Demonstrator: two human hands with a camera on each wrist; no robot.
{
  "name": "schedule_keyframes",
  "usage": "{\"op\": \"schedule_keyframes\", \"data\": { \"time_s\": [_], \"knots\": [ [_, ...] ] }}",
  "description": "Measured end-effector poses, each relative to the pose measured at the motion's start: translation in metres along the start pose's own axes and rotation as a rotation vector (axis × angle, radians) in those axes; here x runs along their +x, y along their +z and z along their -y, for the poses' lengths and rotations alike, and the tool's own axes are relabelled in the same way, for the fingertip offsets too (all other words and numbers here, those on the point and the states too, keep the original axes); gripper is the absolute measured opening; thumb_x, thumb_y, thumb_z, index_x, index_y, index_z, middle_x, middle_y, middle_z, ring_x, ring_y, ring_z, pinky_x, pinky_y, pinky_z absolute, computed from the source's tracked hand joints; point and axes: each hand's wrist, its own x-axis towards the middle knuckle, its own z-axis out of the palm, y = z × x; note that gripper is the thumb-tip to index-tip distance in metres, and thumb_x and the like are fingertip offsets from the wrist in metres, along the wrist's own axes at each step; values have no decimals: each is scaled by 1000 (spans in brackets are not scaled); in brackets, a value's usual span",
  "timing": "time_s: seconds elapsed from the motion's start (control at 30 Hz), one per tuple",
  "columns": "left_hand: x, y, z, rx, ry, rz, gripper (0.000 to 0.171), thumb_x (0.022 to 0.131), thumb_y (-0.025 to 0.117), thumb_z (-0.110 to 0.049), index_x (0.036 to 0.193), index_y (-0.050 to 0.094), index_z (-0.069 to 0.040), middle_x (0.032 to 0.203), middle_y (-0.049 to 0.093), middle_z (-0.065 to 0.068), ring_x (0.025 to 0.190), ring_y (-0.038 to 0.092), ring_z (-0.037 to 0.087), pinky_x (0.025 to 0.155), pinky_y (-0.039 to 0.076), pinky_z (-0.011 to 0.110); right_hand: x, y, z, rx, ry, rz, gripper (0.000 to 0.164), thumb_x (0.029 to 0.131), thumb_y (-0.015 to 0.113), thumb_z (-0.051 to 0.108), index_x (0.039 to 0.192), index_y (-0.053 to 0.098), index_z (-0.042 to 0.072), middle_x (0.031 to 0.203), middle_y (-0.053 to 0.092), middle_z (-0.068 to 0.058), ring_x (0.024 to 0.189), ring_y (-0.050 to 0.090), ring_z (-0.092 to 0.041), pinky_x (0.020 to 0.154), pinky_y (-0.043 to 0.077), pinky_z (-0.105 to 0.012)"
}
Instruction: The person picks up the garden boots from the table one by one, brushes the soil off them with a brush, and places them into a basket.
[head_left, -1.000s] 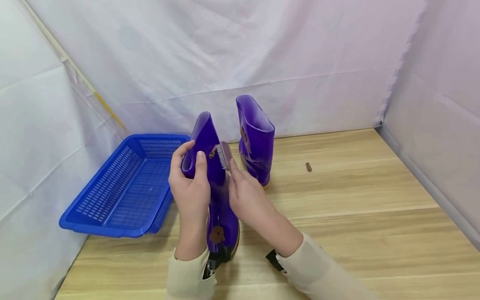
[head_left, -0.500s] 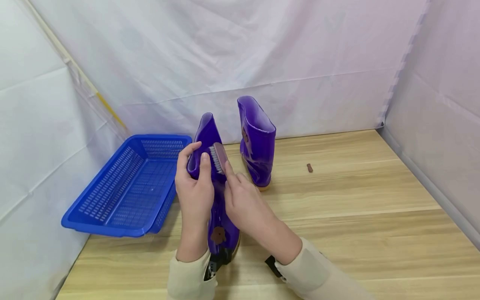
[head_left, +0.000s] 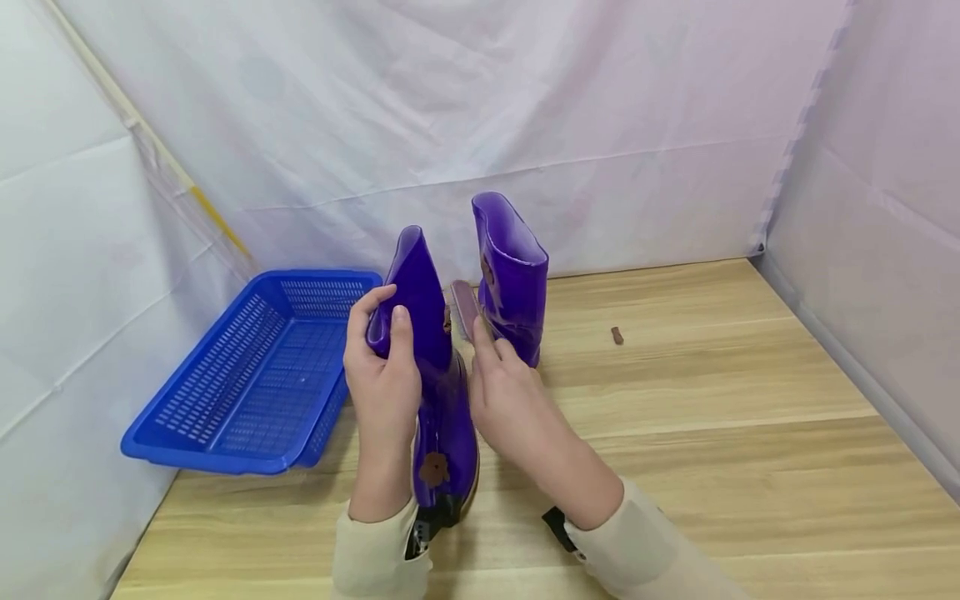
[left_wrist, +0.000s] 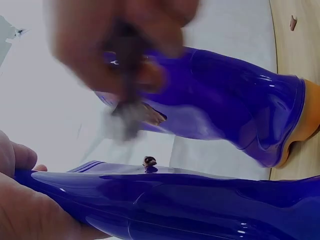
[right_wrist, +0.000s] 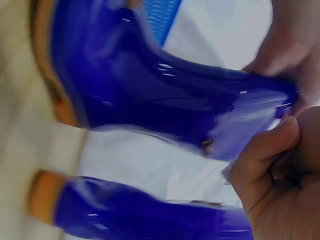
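Note:
A purple rubber boot stands on the table with a brown smear on its foot. My left hand grips the boot's upper rim, thumb on the outside. A small brown lump clings to the side of the shaft. In my right hand is a scrub brush with a brownish back and pale bristles, blurred in the left wrist view. It is held just right of the shaft, apart from it. Behind it stands a second purple boot, with a brown patch on its shaft.
A blue plastic basket with perforated sides lies to the left of the boots. One small brown piece rests on the wooden table to the right. White cloth hangs behind and at both sides.
The brush moved left onto the boot shaft half a second ago, and is now swung right, off it. My left hand keeps its grip on the rim, nearly still.

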Motion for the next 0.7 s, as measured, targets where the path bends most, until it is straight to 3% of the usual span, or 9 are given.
{"op": "schedule_keyframes", "data": {
  "time_s": [0.1,0.2,0.43,0.6,0.7],
  "knots": [
    [-1,2,0,-21,-2,-2,31,109,59,-18,138,63,-7,135,64,9,112,66,22,90,58,26,-2,-6,11,-16,-75,-43,55,109,51,11,161,39,-5,107,67,-16,74,65,-25,67,60,-40],
    [-1,3,0,-32,-1,-5,30,109,59,-17,138,63,-7,136,64,12,115,68,24,92,59,26,-4,-6,19,-11,-91,-2,56,109,52,11,161,39,-4,106,66,-14,73,63,-24,70,60,-40],
    [0,1,2,-42,-32,-35,29,110,57,-18,138,62,-11,141,60,7,118,66,26,92,59,29,-5,11,6,-6,-9,117,55,109,50,12,161,40,-5,110,68,-17,75,66,-25,69,61,-40],
    [0,0,3,-60,-50,-47,28,111,56,-18,138,61,-12,145,57,4,121,63,21,97,55,28,-5,17,-12,4,99,214,54,110,46,11,160,38,-8,126,69,-25,101,73,-32,84,64,-44],
    [-1,0,3,-67,-49,-58,27,111,55,-19,138,61,-14,147,56,3,123,62,19,99,54,28,-6,15,-19,-40,135,263,52,109,45,8,157,40,-13,119,70,-29,95,73,-32,76,63,-42]
  ]
}}
